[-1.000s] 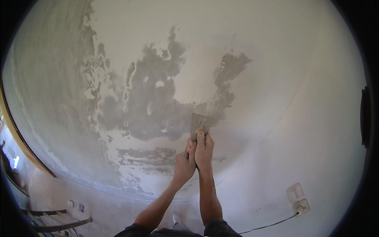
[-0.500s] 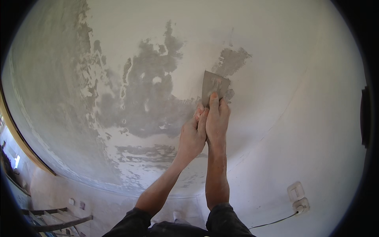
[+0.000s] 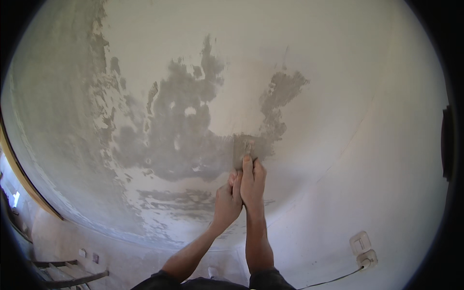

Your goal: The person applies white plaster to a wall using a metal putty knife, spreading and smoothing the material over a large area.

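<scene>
A wide-bladed putty knife (image 3: 243,145) lies with its grey blade flat against a white plastered surface (image 3: 241,92) that fills most of the view. My right hand (image 3: 253,186) grips it, the thumb pressed along the blade. Tight beside it, my left hand (image 3: 227,205) is closed around the lower part of the tool. Both hands hide the handle. Grey bare patches (image 3: 181,130) spread left of the blade, with ragged white edges. Another grey patch (image 3: 285,89) runs up and to the right from the blade's top edge.
At the lower right are a wall switch (image 3: 360,242) and a socket (image 3: 368,260) with a plugged-in cable (image 3: 333,280). A ladder (image 3: 72,280) stands at the lower left. A curved wooden edge (image 3: 29,186) borders the far left.
Both hands and the putty knife have moved down and slightly left across the surface. More grey shows in the strip where the blade was. My grip looks the same.
</scene>
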Available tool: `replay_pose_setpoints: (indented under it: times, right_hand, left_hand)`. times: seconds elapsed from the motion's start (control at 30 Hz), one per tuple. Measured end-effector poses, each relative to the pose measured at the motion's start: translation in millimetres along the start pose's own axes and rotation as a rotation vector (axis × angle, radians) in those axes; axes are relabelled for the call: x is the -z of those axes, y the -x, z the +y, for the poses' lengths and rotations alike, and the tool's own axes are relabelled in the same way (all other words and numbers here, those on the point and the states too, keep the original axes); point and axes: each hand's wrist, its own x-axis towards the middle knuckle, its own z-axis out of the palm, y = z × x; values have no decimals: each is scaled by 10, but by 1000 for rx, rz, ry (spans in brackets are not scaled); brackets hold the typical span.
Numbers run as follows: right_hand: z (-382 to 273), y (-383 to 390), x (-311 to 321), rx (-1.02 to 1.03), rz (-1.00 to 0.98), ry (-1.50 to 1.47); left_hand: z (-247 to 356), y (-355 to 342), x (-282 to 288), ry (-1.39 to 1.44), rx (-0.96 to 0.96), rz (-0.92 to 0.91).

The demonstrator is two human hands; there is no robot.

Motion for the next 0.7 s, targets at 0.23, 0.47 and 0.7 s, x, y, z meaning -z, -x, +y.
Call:
replay_pose_setpoints:
  times: [0.23,0.47,0.7]
  right_hand:
    - [-95,-49,-25,-117,-51,-148]
    - [200,255,-43,-224,-106,-297]
    - [-62,-34,-139,104,6,70]
  left_hand:
    - [35,-8,17,96,93,-20]
    - [-193,205,155,-97,137,-35]
    - [6,-92,102,-14,49,3]
